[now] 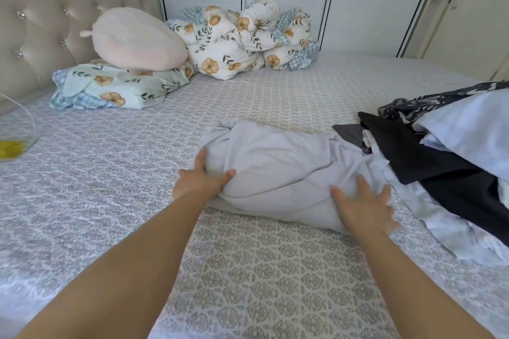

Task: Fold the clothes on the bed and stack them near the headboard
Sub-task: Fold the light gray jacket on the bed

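I grip a folded pale grey garment (278,173) on the patterned bed (110,173), both hands on the bundle. My left hand (202,177) clasps its left end, thumb over the top and fingers curled round the far side, so it is closed on the cloth. My right hand (363,208) lies flat on the near right corner with fingers spread wide, pressing rather than pinching; its edges are blurred.

The bundle lies directly ahead of me between the two hands, its long axis running from my left hand across to my right, roughly square to my arms. The tufted headboard (41,22) stands far off beyond my left hand, with a floral pillow (115,85) and a pink plush cushion (137,38) in front of it. That makes my left hand the nearer one to the stacking place, and I judge the bundle must travel leftward and away, end first.

Just beyond my right hand, touching the bundle's right end, a heap of unfolded clothes (440,151), dark and pale blue, waits its turn.
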